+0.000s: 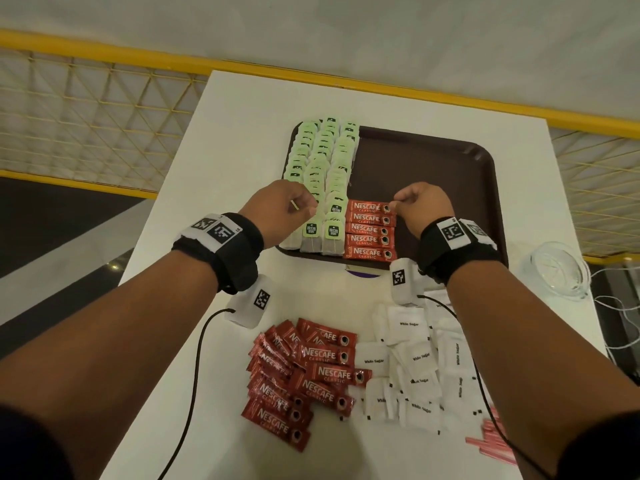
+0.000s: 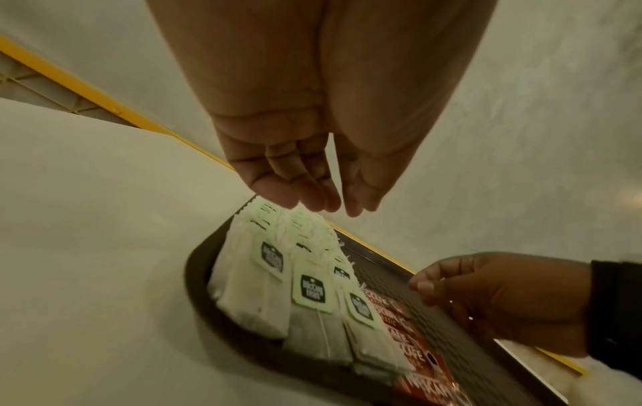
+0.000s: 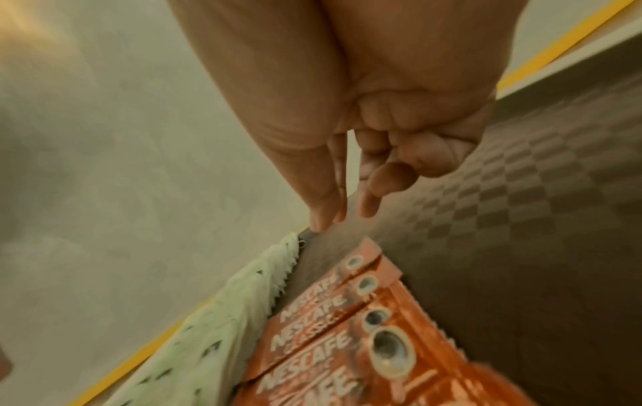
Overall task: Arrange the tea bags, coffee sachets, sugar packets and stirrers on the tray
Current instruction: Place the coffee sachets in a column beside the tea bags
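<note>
A brown tray (image 1: 433, 174) holds three rows of green-tagged tea bags (image 1: 322, 161) on its left side. Beside them lies a column of several red coffee sachets (image 1: 367, 230). My left hand (image 1: 310, 206) hangs over the near tea bags (image 2: 312, 291). In the left wrist view the left hand (image 2: 333, 206) has relaxed fingers and holds nothing. My right hand (image 1: 394, 206) is at the right end of the top sachet (image 1: 367, 206). In the right wrist view the right hand (image 3: 347, 217) has thumb and forefinger slightly apart just above that sachet (image 3: 361, 258), with nothing between them.
On the white table (image 1: 242, 133) near me lie a pile of loose coffee sachets (image 1: 304, 379), white sugar packets (image 1: 415, 362) and pink stirrers (image 1: 491, 441). A glass bowl (image 1: 557, 268) stands at the right edge. The tray's right half is bare. Yellow mesh railing runs behind.
</note>
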The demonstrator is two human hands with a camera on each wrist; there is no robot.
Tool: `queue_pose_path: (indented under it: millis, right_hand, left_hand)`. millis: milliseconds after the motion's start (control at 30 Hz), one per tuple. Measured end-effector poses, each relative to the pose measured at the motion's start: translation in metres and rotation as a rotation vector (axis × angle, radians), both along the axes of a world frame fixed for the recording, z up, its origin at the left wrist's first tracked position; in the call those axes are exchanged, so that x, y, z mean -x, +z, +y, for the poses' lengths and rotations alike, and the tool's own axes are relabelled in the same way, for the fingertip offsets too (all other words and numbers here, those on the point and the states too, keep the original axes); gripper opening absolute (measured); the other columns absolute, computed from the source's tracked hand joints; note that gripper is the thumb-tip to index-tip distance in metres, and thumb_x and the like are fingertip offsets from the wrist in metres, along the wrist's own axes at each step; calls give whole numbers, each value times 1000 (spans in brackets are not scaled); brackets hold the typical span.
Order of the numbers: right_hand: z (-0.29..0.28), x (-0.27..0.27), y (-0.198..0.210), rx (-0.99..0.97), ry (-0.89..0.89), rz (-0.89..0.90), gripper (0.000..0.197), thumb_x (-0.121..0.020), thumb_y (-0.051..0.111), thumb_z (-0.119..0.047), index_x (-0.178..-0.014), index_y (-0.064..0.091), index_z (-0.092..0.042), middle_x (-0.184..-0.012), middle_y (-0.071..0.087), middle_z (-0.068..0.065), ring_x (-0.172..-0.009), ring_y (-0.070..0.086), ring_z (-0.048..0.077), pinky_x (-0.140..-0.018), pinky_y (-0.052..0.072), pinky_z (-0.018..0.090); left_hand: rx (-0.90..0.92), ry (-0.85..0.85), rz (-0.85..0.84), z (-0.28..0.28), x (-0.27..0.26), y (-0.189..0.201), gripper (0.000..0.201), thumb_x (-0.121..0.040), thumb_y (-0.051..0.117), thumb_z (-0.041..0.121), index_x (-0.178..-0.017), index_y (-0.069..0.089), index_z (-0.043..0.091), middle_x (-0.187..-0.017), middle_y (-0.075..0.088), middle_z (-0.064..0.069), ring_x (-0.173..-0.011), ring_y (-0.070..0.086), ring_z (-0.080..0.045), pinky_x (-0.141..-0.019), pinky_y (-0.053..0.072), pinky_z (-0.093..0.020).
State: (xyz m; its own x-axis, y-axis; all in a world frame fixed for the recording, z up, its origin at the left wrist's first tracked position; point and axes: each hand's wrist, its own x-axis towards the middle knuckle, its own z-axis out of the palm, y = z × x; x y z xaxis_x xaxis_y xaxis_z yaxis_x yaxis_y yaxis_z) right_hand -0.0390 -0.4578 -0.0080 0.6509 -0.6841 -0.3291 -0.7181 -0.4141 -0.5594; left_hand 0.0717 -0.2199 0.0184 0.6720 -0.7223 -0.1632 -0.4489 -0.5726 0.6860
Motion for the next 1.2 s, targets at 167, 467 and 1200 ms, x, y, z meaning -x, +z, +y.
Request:
queue_pose_path:
  millis: [167, 467, 1200]
  right_hand:
    - [49, 36, 31, -1, 196, -17, 17, -92, 63, -28, -105, 65, -17, -98, 62, -3, -91, 60, 15, -79, 52, 31]
    - [144, 108, 27, 4, 765, 312, 35, -83, 72, -37, -114, 63, -26, -111, 62, -7, -98, 55, 10, -88, 45, 28]
    - [172, 128, 3, 41, 594, 249, 18, -82, 73, -24, -94, 61, -19, -93, 66, -5, -87, 61, 14, -71, 48, 25]
  left_hand:
    - [-65, -80, 37, 33, 23, -5, 5, -94, 61, 27, -90, 65, 26, -101, 65, 5, -81, 58, -10, -76, 47, -25]
    - [-328, -354, 63, 90, 72, -22, 27, -96, 57, 28, -122, 63, 21, -125, 60, 2, -107, 58, -14, -89, 43, -25]
    - [-328, -483, -85, 98, 94, -40, 14, -88, 64, 22, -101, 61, 18, -109, 56, -1, -99, 53, -19, -87, 44, -32]
